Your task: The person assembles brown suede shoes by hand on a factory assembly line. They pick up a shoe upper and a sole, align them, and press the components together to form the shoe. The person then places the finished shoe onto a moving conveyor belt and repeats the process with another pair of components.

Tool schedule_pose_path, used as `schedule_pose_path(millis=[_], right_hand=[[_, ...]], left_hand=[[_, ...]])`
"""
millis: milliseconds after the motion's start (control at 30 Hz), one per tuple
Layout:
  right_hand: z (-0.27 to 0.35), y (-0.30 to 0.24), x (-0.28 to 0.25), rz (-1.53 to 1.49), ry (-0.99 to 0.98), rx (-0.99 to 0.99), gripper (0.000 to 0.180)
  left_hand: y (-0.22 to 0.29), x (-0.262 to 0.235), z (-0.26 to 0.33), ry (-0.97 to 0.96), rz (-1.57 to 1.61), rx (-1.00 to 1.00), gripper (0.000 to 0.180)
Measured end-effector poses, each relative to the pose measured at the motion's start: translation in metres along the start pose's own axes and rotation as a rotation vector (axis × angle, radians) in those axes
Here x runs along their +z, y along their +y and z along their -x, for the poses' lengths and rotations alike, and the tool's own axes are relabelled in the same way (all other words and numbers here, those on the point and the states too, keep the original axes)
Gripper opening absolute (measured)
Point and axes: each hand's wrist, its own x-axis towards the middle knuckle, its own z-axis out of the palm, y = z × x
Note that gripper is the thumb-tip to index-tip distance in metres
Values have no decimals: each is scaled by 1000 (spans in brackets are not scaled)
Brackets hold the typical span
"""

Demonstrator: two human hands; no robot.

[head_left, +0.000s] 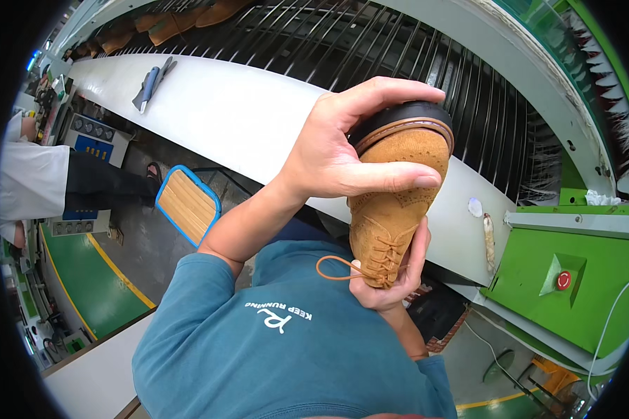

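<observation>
A tan suede lace-up shoe [396, 202] with a dotted brogue pattern, a brown welt and a black sole is held up in front of my chest. My left hand [335, 140] grips its toe end, thumb across the upper and fingers over the sole edge. Lower down, my right hand [391, 293] is wrapped around the shoe near its laced opening. An orange-brown lace loop [335, 268] sticks out to the left by the right thumb. The heel and most of the sole are hidden.
Behind the shoe runs a white ledge [223, 91], beside a bed of dark metal rollers [300, 42]. A blue-handled knife [149, 87] lies on the ledge. More brown shoes [178, 24] sit at the back. On the right is a green panel with a red button [563, 280]. A person [38, 174] stands left.
</observation>
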Motion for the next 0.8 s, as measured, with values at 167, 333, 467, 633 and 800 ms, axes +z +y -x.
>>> schedule_pose_path(millis=[167,333,467,633,800], right_hand=[[-2,1,0,26,6,-12,126],[-1,0,0,18,14,7,126],[0,1,0,-8,12,15,124],[1,1,0,-26,1,29,124],[4,1,-1,-47,-7,42,125]], left_hand=[[-1,0,0,11,-9,0,79],[-1,1,0,27,-29,30,79],[-1,1,-1,31,-17,21,79],[-1,0,-1,26,-27,23,77],[-1,0,0,32,-19,28,75]])
